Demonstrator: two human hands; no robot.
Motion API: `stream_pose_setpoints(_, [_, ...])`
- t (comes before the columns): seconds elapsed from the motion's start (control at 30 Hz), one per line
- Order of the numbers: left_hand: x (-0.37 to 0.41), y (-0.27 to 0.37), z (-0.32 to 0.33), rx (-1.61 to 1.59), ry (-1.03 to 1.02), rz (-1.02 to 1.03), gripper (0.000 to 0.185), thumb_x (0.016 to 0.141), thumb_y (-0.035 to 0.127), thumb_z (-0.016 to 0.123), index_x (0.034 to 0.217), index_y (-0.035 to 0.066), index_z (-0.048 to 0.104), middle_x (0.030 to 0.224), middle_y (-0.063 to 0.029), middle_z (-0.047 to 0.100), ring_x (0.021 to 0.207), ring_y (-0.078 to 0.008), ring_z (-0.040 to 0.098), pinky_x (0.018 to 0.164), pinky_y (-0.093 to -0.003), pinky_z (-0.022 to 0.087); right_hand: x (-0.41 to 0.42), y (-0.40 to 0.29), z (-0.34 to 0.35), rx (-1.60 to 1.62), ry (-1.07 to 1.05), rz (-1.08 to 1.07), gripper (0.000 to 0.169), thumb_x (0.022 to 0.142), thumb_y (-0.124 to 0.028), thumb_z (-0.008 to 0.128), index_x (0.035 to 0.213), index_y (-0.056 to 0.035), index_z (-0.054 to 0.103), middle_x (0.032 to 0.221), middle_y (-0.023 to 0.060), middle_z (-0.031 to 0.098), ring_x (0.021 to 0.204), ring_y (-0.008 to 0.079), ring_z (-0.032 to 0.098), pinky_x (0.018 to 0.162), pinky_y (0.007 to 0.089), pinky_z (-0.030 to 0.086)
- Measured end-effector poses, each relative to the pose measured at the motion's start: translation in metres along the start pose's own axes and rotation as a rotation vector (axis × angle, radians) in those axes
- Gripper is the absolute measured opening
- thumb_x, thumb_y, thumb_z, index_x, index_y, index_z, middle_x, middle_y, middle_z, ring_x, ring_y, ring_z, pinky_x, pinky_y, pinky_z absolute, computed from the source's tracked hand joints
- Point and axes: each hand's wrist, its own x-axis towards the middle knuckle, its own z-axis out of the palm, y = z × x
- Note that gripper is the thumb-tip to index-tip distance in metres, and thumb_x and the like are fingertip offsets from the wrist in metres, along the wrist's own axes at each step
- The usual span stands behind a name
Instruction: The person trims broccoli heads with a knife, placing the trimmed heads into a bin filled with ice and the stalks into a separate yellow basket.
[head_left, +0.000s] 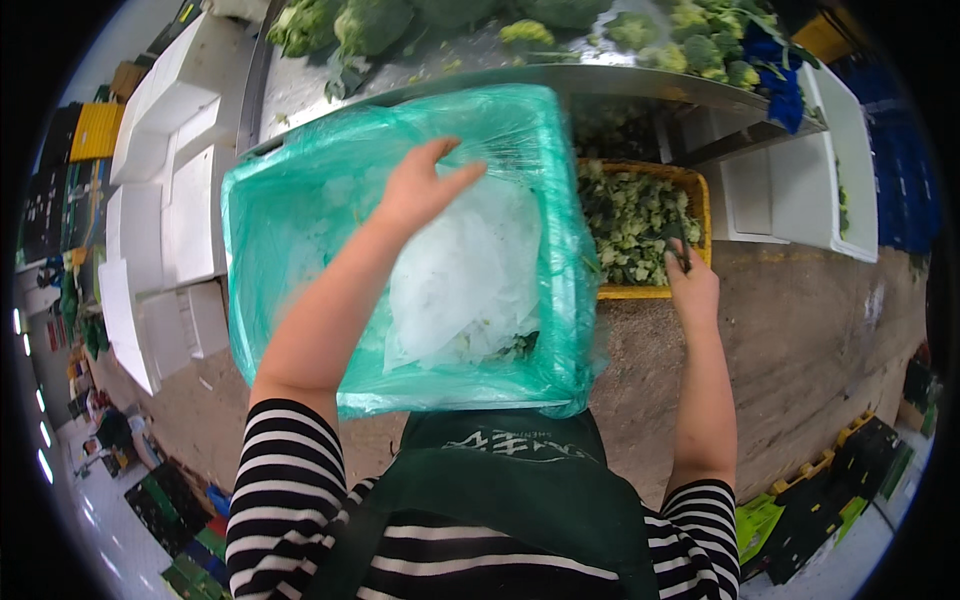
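My left hand (424, 184) is over a foam box lined with green plastic film (559, 225), thumb and fingers apart, with nothing visible in it. Below it, inside the box, lies a whitish translucent sheet (469, 277); some green florets (521, 345) show at its lower edge. Icy-looking white bits are scattered in the box's left part. To the right, my right hand (694, 289) grips a small dark tool (682, 255), partly hidden by the fingers. That hand is at the near right rim of a yellow crate (637, 291) filled with pale green broccoli pieces (630, 217).
A metal table (480, 56) ahead bears broccoli heads (375, 26) and smaller florets (701, 56). A blue cloth or bag (784, 90) hangs over its right corner. White foam boxes stand at left (195, 202) and right (817, 180). Dark crates (832, 495) are behind right.
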Motion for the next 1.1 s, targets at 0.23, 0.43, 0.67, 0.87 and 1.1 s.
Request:
stream_pose_setpoints(0.23, [-0.085, -0.059, 0.042, 0.385, 0.001, -0.034, 0.063, 0.070, 0.034, 0.075, 0.124, 0.010, 0.055, 0.122, -0.0147, 0.057, 0.118, -0.0337, 0.050, 0.094, -0.0413, 0.047, 0.003, -0.016, 0.024, 0.093, 0.017, -0.064, 0.034, 0.090, -0.022, 0.064, 0.121, -0.0068, 0.064, 0.092, 0.0091, 0.069, 0.081, 0.0153, 0.063, 0.077, 0.0287, 0.049])
stream_pose_setpoints(0.43, [-0.109, -0.099, -0.027, 0.353, 0.020, 0.072, 0.034, 0.070, 0.016, 0.069, 0.101, 0.008, 0.056, 0.089, -0.0154, 0.061, 0.089, -0.0366, 0.060, 0.076, -0.0452, 0.050, 0.011, -0.069, 0.016, 0.163, -0.038, 0.014, 0.032, 0.093, -0.022, 0.064, 0.121, -0.0069, 0.065, 0.100, 0.0047, 0.067, 0.091, 0.0115, 0.058, 0.085, 0.0276, 0.046])
stream_pose_setpoints(0.67, [-0.153, -0.191, -0.145, 0.867, -0.128, -0.235, 0.043, 0.070, 0.015, 0.071, 0.108, 0.012, 0.053, 0.104, -0.0143, 0.059, 0.100, -0.0357, 0.057, 0.080, -0.0469, 0.049, 0.019, -0.063, 0.023, 0.162, 0.064, -0.155, 0.030, 0.092, -0.018, 0.064, 0.119, -0.0045, 0.065, 0.083, 0.0004, 0.063, 0.076, 0.0066, 0.053, 0.074, 0.0236, 0.046])
stream_pose_setpoints(0.87, [-0.115, -0.099, -0.108, 0.752, -0.087, 0.014, 0.088, 0.065, 0.030, 0.081, 0.143, 0.017, 0.040, 0.142, -0.0165, 0.036, 0.133, -0.0365, 0.033, 0.108, -0.0556, 0.026, 0.020, -0.104, 0.033, 0.121, -0.009, -0.101, 0.032, 0.092, -0.020, 0.065, 0.120, -0.0056, 0.066, 0.095, 0.0037, 0.066, 0.085, 0.0095, 0.056, 0.082, 0.0258, 0.045])
stream_pose_setpoints(1.1, [-0.093, -0.063, 0.039, 0.595, -0.342, 0.260, 0.066, 0.068, 0.035, 0.076, 0.128, 0.021, 0.053, 0.119, -0.0137, 0.055, 0.116, -0.0332, 0.049, 0.095, -0.0491, 0.040, 0.015, -0.106, 0.028, 0.165, 0.038, -0.187, 0.030, 0.091, -0.020, 0.066, 0.118, -0.0069, 0.067, 0.084, -0.0001, 0.062, 0.076, 0.0066, 0.052, 0.072, 0.0230, 0.044])
